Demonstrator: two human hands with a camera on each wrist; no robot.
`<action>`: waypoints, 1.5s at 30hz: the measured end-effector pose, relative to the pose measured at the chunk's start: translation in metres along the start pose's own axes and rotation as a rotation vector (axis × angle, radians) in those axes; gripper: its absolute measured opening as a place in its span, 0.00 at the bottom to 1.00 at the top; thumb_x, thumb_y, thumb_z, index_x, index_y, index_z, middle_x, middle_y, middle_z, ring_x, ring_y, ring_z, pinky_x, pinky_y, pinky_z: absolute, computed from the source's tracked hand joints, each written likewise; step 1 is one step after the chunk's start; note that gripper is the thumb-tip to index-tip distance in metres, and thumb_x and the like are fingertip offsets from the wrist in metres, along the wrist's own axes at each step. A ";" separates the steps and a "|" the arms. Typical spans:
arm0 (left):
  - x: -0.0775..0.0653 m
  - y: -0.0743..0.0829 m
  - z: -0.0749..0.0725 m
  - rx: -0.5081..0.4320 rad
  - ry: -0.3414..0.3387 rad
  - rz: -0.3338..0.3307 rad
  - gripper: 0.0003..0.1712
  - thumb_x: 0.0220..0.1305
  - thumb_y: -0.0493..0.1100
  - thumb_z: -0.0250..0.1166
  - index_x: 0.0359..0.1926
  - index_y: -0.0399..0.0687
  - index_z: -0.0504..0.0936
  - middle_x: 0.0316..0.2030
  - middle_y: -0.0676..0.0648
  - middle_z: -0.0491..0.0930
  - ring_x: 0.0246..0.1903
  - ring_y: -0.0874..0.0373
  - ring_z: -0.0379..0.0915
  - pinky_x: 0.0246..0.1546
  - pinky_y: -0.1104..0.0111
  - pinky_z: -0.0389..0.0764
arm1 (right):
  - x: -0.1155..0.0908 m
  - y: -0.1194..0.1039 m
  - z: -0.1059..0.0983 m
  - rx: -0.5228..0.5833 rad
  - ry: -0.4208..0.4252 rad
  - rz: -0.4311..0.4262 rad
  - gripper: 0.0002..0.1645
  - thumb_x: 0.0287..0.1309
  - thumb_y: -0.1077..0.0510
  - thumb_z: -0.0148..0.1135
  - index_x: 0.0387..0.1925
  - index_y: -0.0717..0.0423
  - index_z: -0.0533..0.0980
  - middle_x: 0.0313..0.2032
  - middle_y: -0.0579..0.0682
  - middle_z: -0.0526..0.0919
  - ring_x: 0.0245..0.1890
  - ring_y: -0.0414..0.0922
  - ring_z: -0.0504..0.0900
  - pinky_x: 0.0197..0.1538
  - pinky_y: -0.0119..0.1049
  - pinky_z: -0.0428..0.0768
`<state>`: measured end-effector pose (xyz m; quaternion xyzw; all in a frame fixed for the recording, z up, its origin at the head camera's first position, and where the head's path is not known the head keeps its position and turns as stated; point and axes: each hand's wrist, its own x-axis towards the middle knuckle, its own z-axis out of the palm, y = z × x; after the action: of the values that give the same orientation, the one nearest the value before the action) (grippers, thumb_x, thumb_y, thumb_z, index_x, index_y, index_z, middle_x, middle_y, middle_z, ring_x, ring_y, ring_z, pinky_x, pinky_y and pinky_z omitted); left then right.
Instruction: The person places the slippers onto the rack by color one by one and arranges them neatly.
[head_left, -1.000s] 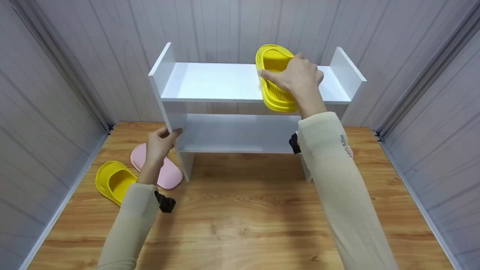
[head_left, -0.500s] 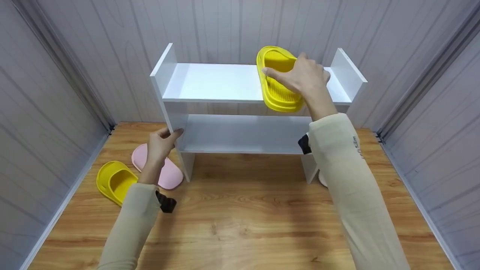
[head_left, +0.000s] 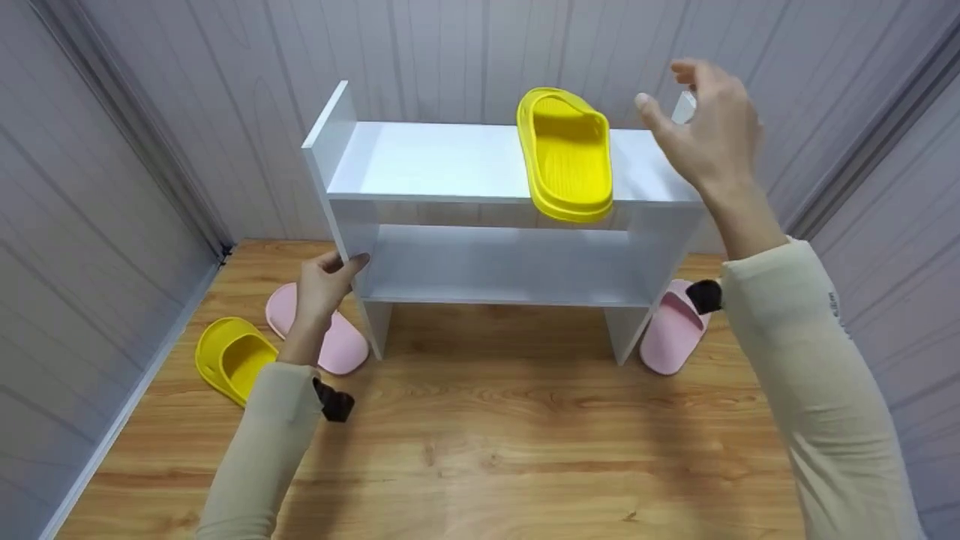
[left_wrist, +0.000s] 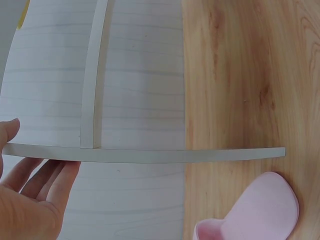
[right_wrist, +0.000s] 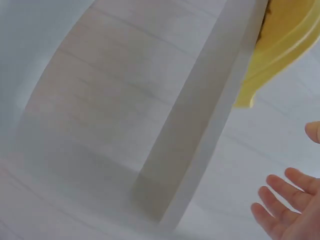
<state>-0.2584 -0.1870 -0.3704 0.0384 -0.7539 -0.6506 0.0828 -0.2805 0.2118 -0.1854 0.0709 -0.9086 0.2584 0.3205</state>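
Yellow slipper (head_left: 570,161) lies on the shelf (head_left: 442,161), right of middle, heel jutting past the front edge. Right hand (head_left: 709,131), fingers loosely parted, holds nothing near the right end; left hand (head_left: 324,291) grips the left panel (head_left: 341,129). A jolt there could tip it off.

Lettering (head_left: 834,304) on right sleeve (head_left: 814,382), not legible

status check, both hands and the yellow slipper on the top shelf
Left hand gripping left side panel; right hand holding nothing. Yellow slipper on top shelf, overhanging at front. Nothing seen between it and right hand.
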 end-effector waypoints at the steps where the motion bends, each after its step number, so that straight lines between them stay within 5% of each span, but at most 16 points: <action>1: 0.000 0.000 0.000 0.002 -0.002 -0.005 0.26 0.57 0.43 0.60 0.55 0.35 0.70 0.51 0.37 0.70 0.48 0.48 0.68 0.45 0.61 0.72 | -0.002 0.007 -0.002 0.026 0.035 -0.005 0.32 0.52 0.41 0.53 0.55 0.55 0.68 0.52 0.49 0.72 0.52 0.44 0.67 0.54 0.36 0.63; 7: 0.000 0.001 -0.001 0.006 0.001 -0.013 0.26 0.57 0.43 0.60 0.55 0.35 0.70 0.51 0.37 0.70 0.48 0.49 0.67 0.45 0.61 0.72 | -0.020 0.052 -0.005 0.279 0.183 0.009 0.30 0.49 0.48 0.57 0.55 0.55 0.68 0.52 0.47 0.71 0.50 0.40 0.67 0.50 0.30 0.64; 14: -0.001 0.001 -0.003 0.032 0.013 -0.026 0.27 0.56 0.45 0.61 0.55 0.36 0.70 0.51 0.38 0.70 0.48 0.50 0.67 0.45 0.62 0.72 | -0.068 0.080 0.004 0.484 0.081 0.136 0.31 0.53 0.51 0.54 0.59 0.53 0.62 0.56 0.50 0.67 0.52 0.44 0.67 0.49 0.38 0.69; 22: -0.002 0.001 -0.003 0.022 0.008 -0.015 0.27 0.56 0.44 0.61 0.56 0.37 0.69 0.52 0.38 0.70 0.48 0.49 0.67 0.45 0.61 0.72 | -0.100 0.120 0.040 0.448 -0.009 0.185 0.33 0.54 0.51 0.56 0.60 0.58 0.62 0.55 0.54 0.68 0.50 0.49 0.70 0.46 0.37 0.72; 30: -0.003 0.002 0.001 -0.019 0.006 0.014 0.26 0.56 0.42 0.61 0.54 0.33 0.70 0.49 0.37 0.71 0.46 0.49 0.69 0.43 0.62 0.73 | -0.122 0.108 0.052 0.493 0.003 0.139 0.23 0.53 0.59 0.58 0.49 0.69 0.70 0.42 0.66 0.75 0.37 0.44 0.77 0.38 0.26 0.75; 40: -0.003 0.002 -0.002 0.015 -0.007 -0.018 0.33 0.56 0.52 0.60 0.58 0.36 0.67 0.52 0.37 0.69 0.49 0.48 0.67 0.47 0.61 0.71 | -0.128 0.110 0.059 0.443 -0.001 0.102 0.18 0.53 0.61 0.59 0.42 0.72 0.74 0.36 0.63 0.79 0.31 0.34 0.76 0.36 0.22 0.74; 45: -0.007 0.002 -0.014 -0.030 0.102 0.039 0.36 0.59 0.58 0.53 0.60 0.37 0.64 0.51 0.36 0.70 0.49 0.48 0.68 0.49 0.60 0.68 | -0.128 0.111 0.058 0.428 -0.011 0.109 0.19 0.53 0.60 0.59 0.43 0.71 0.73 0.36 0.63 0.79 0.32 0.35 0.76 0.36 0.23 0.75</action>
<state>-0.2493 -0.1993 -0.3671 0.0554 -0.7395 -0.6573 0.1343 -0.2445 0.2722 -0.3498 0.0893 -0.8372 0.4620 0.2787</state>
